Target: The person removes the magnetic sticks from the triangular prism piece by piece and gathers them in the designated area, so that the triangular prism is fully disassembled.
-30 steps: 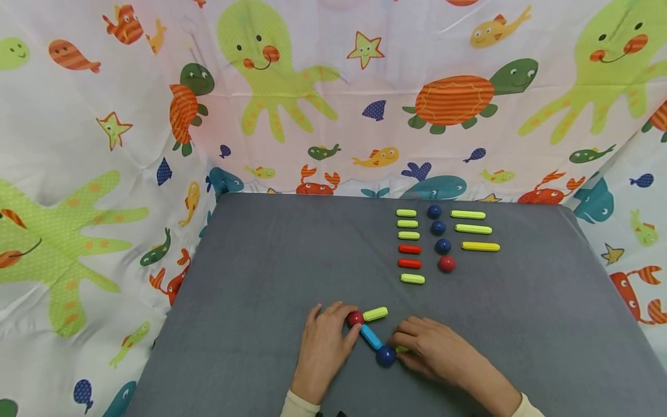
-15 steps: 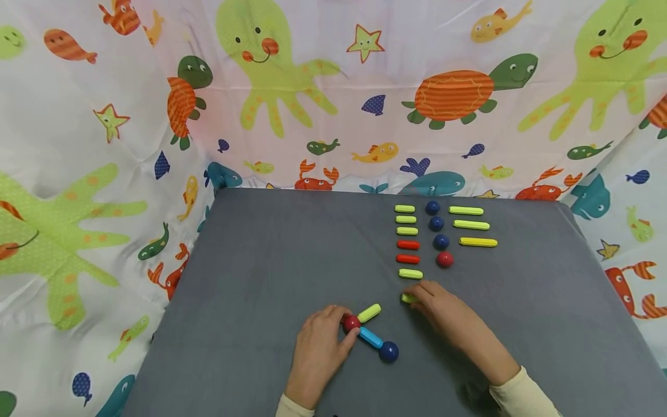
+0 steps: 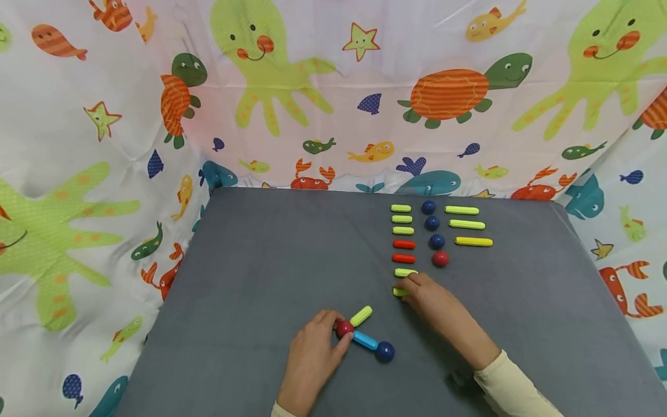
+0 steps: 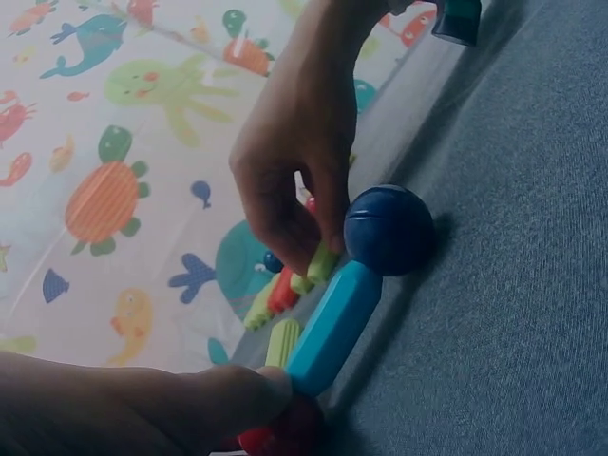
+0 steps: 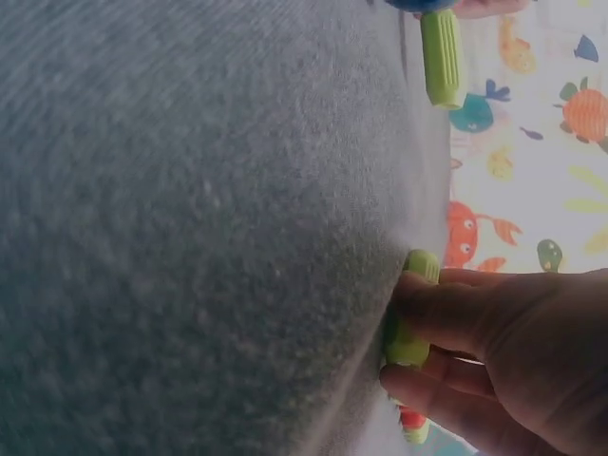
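Note:
My left hand [image 3: 312,354] holds a red ball [image 3: 344,329] between thumb and fingers, near the front of the grey table. A short lime-green stick [image 3: 361,315] and a light blue stick [image 3: 366,340] are joined to that ball. At the blue stick's other end sits a dark blue ball [image 3: 384,351]. Farther right, my right hand [image 3: 438,307] pinches another short lime-green stick [image 5: 408,337] at the near end of a column of short sticks. The fingers partly cover this stick in the head view. Just beyond it lies one more lime-green stick [image 3: 405,272].
The column includes red sticks [image 3: 403,258] and lime ones. Beside it runs a row of dark blue balls [image 3: 436,241] and a red ball [image 3: 440,259], then longer sticks, one yellow [image 3: 473,241]. A patterned curtain [image 3: 312,52] borders the grey table [image 3: 250,278].
My right hand has taken the short lime-green stick away from the dark blue ball, carrying it up to the column's near end. My left hand keeps hold of the red ball, shifting slightly left.

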{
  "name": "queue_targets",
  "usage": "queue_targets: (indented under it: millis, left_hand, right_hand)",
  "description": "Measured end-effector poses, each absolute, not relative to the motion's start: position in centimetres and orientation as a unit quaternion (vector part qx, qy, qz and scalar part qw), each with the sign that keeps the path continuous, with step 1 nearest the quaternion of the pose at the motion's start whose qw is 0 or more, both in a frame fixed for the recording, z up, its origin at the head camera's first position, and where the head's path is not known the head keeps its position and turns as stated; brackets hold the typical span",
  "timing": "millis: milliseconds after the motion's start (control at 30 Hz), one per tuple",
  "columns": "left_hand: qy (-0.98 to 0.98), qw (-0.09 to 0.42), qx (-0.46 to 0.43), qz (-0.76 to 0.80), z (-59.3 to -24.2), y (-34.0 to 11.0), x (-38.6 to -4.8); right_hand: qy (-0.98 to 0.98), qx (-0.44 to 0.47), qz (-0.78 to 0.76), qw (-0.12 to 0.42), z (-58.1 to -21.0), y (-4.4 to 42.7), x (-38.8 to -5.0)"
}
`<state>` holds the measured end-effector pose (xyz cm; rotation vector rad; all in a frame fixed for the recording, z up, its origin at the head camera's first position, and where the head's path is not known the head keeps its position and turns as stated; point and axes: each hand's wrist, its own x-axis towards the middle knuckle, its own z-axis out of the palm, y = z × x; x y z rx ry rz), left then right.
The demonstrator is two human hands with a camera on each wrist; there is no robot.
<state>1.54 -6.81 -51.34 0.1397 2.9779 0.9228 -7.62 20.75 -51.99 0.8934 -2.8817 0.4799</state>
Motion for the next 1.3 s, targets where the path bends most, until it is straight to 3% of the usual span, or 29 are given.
queue_targets:
  millis: [400, 700, 1033, 1300]
  left_hand:
    - [0.958, 0.014, 0.041, 0.282, -50.9, -6.8, 1.2]
    - [0.957, 0.012, 0.046, 0.285, -50.7, -6.9, 1.1]
    - [0.958, 0.014, 0.039, 0.283, -50.9, -7.2, 1.4]
    - [0.957, -0.003, 0.044, 0.286, -50.8, -7.2, 1.4]
  right_hand:
    - [-0.956, 0.251, 0.146, 0.042, -51.7, 21.1, -7.9]
    - [-0.944, 0.283, 0.143, 0.092, -49.3, 20.9, -6.1]
    - [-0.931, 0.313, 0.188, -0.023, -49.8, 18.7, -1.0]
    - [-0.94, 0.284, 0.181, -0.05, -50.7, 18.3, -0.1]
